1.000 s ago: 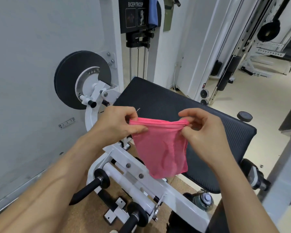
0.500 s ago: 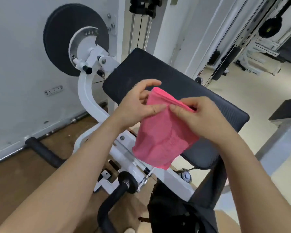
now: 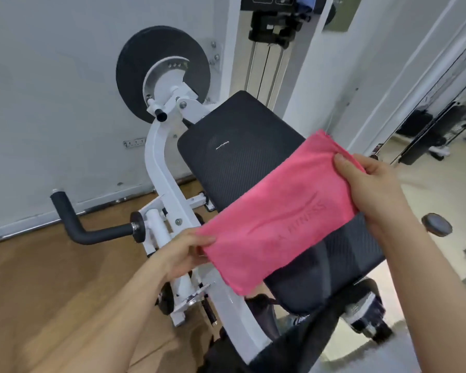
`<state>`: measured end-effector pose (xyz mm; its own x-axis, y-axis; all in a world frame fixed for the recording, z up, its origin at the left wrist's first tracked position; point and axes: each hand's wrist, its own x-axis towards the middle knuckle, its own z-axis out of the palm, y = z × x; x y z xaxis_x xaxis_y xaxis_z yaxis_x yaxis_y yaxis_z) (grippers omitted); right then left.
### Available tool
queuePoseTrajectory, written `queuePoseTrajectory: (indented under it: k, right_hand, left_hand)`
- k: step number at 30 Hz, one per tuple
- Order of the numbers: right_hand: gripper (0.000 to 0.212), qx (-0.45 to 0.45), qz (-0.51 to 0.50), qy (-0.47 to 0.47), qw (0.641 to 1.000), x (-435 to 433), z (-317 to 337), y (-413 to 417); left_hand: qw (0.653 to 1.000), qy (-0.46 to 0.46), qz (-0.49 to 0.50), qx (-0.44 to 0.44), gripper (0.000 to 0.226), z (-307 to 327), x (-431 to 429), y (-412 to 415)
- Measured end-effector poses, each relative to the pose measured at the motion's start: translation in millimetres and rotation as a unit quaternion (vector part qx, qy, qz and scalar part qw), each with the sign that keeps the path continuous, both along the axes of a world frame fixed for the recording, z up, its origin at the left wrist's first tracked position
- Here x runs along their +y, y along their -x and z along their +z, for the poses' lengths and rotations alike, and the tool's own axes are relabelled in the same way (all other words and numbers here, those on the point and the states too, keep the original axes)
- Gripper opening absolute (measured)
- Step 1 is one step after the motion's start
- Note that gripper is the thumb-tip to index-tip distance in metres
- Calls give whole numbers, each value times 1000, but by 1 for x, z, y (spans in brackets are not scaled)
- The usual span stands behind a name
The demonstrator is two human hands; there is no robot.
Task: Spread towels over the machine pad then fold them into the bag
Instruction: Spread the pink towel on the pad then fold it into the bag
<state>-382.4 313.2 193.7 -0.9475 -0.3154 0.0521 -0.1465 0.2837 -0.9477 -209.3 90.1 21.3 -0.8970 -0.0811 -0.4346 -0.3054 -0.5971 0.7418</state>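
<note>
A folded pink towel [image 3: 277, 211] with embossed lettering is stretched flat in the air just over the black machine pad [image 3: 234, 157]. My left hand [image 3: 183, 251] pinches its near left corner, thumb on top. At the far right edge, my right hand [image 3: 371, 187] grips the towel with the thumb over it. The towel covers the pad's middle and right part. A dark bag-like shape [image 3: 267, 313] shows below the towel's lower corner, mostly hidden.
The white machine frame [image 3: 167, 184] and a black padded handle [image 3: 92, 230] stand to the left. A black round disc [image 3: 162, 74] is mounted near the grey wall. A round knob [image 3: 436, 224] sits right of the pad. Wooden floor lies at lower left.
The towel was bunched between my hands close together; now my hands have pulled apart and the towel is drawn out long and flat over the pad. The view has shifted.
</note>
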Motion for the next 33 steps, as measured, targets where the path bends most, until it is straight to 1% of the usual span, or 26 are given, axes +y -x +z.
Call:
queuePoseTrajectory:
  k: [1, 2, 5, 9, 11, 12, 13, 14, 15, 16, 17, 18, 19, 20, 21, 22, 24, 26, 28, 31, 33]
  right_hand:
    - [15, -5, -13, 2, 1000, 9, -5, 12]
    - [14, -11, -20, 3, 1000, 16, -10, 24]
    - [15, -7, -19, 5, 1000, 28, -22, 48]
    - [16, 35, -32, 43, 998, 18, -17, 61]
    - [17, 80, -67, 18, 994, 10, -18, 70]
    - [21, 106, -88, -14, 990, 6, -21, 75]
    - [22, 128, -106, -66, 984, 2, -28, 80]
    - [19, 143, -122, -142, 972, -2, -37, 83]
    - [30, 147, -136, -233, 952, -6, -47, 84]
    - [47, 148, -141, -314, 927, -9, -60, 80]
    - [61, 174, -133, -365, 905, -13, -71, 73]
    - [69, 225, -104, -389, 887, -16, -83, 65]
    - [73, 281, -51, -406, 868, -22, -93, 54]
    - [73, 325, 6, -422, 846, -28, -106, 46]
    - [72, 350, 54, -443, 823, -34, -118, 39]
    - [69, 353, 87, -465, 807, -41, -128, 34]
    - [62, 320, 121, -496, 798, -54, -147, 32]
    - [60, 301, 125, -527, 785, -59, -160, 34]
    - [62, 293, 121, -554, 769, -62, -163, 36]
    - [65, 283, 126, -566, 764, -70, -155, 34]
    - [68, 286, 138, -557, 767, -76, -151, 33]
  left_hand:
    - [998, -24, 49, 7, 27, 4, 6, 3]
    - [995, -37, 91, 13, 23, 7, 11, 7]
    - [983, -36, 179, 20, 22, 23, 18, 23]
    - [962, -15, 268, 51, 19, 46, 12, 53]
    - [950, -13, 311, 39, 20, 52, 5, 71]
    - [948, -13, 317, 32, 23, 48, 3, 80]
    - [951, -7, 308, 18, 28, 41, 3, 87]
    - [958, 11, 286, -5, 39, 29, 6, 93]
    - [962, 41, 266, -36, 57, 14, 12, 97]
    - [962, 84, 252, -64, 72, -1, 20, 98]
    - [956, 134, 249, -72, 79, -14, 27, 100]
    - [947, 178, 258, -66, 76, -23, 32, 102]
    - [937, 212, 273, -55, 68, -26, 35, 105]
    - [927, 240, 282, -53, 58, -27, 35, 107]
    - [920, 267, 280, -58, 51, -26, 35, 110]
    - [915, 291, 272, -64, 47, -27, 34, 110]
    - [912, 317, 251, -59, 48, -31, 30, 104]
    - [917, 308, 249, -49, 51, -32, 26, 97]
    - [917, 306, 252, -43, 54, -33, 21, 93]
    - [912, 316, 258, -46, 60, -31, 13, 96]
    - [910, 309, 270, -53, 63, -27, 7, 97]
